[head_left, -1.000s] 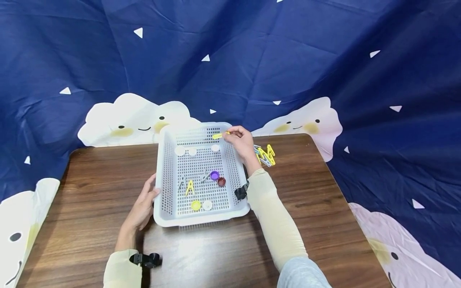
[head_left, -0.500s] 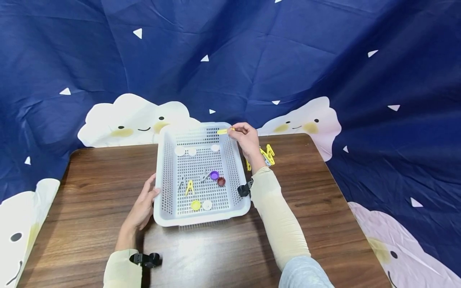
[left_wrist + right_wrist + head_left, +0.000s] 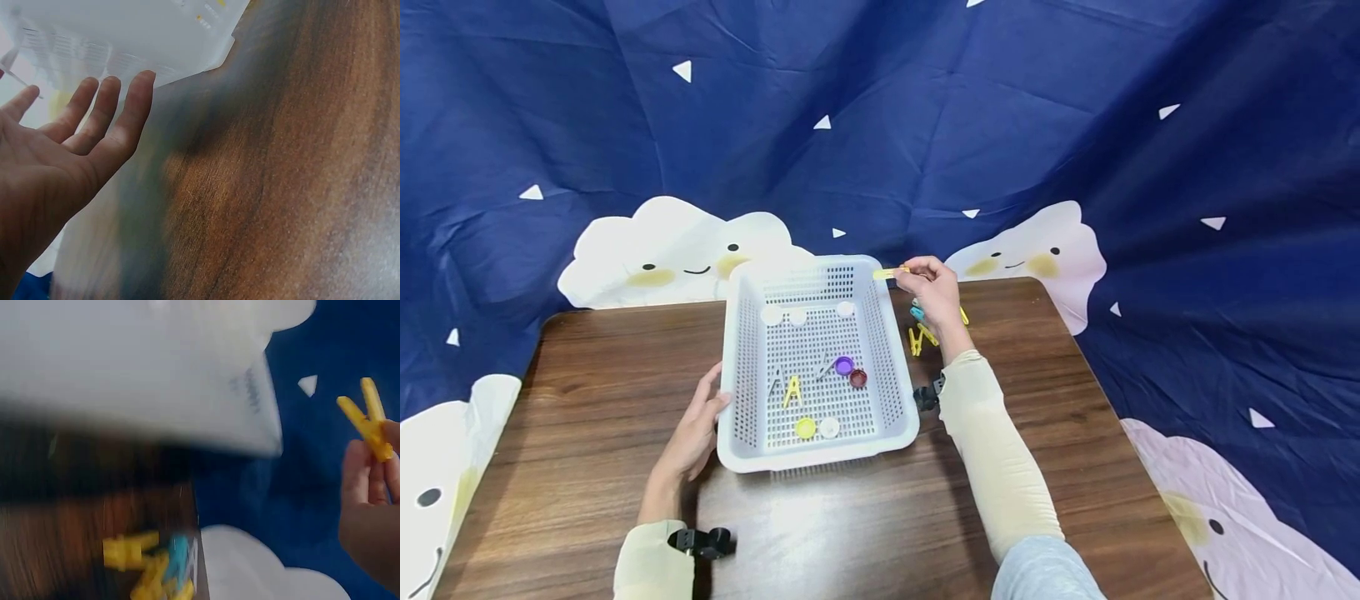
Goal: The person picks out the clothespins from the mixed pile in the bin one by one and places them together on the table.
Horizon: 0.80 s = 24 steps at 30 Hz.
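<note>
My right hand (image 3: 936, 293) pinches a yellow clothespin (image 3: 889, 273) by one end, over the far right corner of a white perforated basket (image 3: 818, 463). In the right wrist view the two prongs of this clothespin (image 3: 370, 403) point up, spread apart. My left hand (image 3: 694, 429) touches the basket's left side, its fingers loosely bent against the outer wall. Inside the basket lie a yellow clothespin (image 3: 793, 392), grey clothespins (image 3: 775, 382), a purple cap (image 3: 844, 366), a dark red cap (image 3: 858, 379), a yellow cap (image 3: 806, 428) and several white caps (image 3: 830, 427).
Right of the basket, partly behind my right hand, lies a pile of yellow clothespins (image 3: 916, 342) with a blue-green clothespin (image 3: 917, 313). The brown wooden table (image 3: 1045, 417) ends at a dark blue curtain (image 3: 880, 125) with cloud prints.
My right hand has moved right with the yellow clothespin, from over the basket's far side to its far right corner. My left hand and the basket have stayed in place.
</note>
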### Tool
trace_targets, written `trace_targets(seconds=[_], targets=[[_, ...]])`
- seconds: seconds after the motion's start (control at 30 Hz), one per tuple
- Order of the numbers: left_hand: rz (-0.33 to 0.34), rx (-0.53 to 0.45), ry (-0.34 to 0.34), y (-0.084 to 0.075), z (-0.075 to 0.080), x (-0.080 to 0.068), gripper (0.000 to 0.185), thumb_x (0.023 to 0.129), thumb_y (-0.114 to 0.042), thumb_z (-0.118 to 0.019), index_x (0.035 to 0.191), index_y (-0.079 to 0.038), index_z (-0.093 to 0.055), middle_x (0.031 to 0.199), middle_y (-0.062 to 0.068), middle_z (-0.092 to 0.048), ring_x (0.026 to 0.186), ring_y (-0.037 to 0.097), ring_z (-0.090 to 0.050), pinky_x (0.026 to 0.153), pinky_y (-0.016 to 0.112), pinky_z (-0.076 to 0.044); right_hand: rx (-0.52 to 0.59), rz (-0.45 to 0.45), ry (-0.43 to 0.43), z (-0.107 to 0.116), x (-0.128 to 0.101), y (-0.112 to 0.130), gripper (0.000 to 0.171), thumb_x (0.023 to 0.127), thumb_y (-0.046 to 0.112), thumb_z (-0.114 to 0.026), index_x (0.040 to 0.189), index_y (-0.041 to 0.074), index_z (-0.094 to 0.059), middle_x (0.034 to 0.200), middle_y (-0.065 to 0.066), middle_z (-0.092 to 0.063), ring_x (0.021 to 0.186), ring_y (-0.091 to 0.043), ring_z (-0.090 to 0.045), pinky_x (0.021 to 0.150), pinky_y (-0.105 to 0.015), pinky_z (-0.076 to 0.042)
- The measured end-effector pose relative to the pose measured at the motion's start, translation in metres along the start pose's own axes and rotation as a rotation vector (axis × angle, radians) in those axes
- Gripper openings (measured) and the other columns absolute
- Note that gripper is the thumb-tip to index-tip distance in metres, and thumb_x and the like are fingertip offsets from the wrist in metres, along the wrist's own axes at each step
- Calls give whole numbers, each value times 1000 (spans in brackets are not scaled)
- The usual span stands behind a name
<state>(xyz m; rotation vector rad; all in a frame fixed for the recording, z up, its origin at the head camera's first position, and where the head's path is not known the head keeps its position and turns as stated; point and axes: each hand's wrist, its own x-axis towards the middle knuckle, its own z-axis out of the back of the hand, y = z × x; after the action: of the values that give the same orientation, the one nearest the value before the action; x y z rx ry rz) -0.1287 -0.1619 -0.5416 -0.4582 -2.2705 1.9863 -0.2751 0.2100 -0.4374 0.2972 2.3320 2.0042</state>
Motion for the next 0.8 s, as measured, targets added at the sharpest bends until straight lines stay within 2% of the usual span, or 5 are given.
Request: trace_targets(seconds=[0.2, 0.43, 0.57, 0.67, 0.8], targets=[[3, -4, 2, 2, 2, 0, 60, 111, -34, -36, 163, -26, -8, 157, 25, -25, 124, 22, -51, 89, 43, -51, 16, 22, -86, 17, 0, -4, 17, 84, -11, -71, 88, 3, -65, 82, 0, -69, 73, -12, -66, 76, -30, -57], [-6, -2, 10, 2, 2, 0, 60, 111, -34, -35, 163, -25, -7, 156, 26, -25, 123, 22, -52, 88, 41, -51, 45, 61, -200, 38, 3, -12, 19, 83, -13, -72, 100, -14, -63, 80, -1, -69, 68, -12, -66, 75, -31, -57], [-10, 2, 7, 1, 2, 0, 59, 112, -33, -34, 163, -24, -7, 157, 26, -24, 123, 22, -52, 89, 39, -51, 28, 48, -224, 48, 3, -16, 15, 84, -11, -73, 96, -9, -64, 79, 1, -67, 70, -12, -64, 79, -34, -57], [-6, 0, 9, 0, 1, 0, 60, 112, -33, -35, 163, -24, -7, 158, 26, -24, 123, 21, -52, 90, 39, -51, 14, 44, -256, 55, 2, -20, 14, 83, -11, -74, 91, -4, -66, 79, 1, -66, 74, -11, -63, 76, -28, -56], [-5, 1, 16, 1, 2, 0, 60, 112, -34, -35, 163, -25, -6, 158, 25, -24, 125, 22, -50, 90, 41, -50, 2, 51, -312, 66, 1, -27, 14, 81, -12, -74, 91, -6, -65, 81, 1, -67, 77, -10, -61, 72, -23, -54]])
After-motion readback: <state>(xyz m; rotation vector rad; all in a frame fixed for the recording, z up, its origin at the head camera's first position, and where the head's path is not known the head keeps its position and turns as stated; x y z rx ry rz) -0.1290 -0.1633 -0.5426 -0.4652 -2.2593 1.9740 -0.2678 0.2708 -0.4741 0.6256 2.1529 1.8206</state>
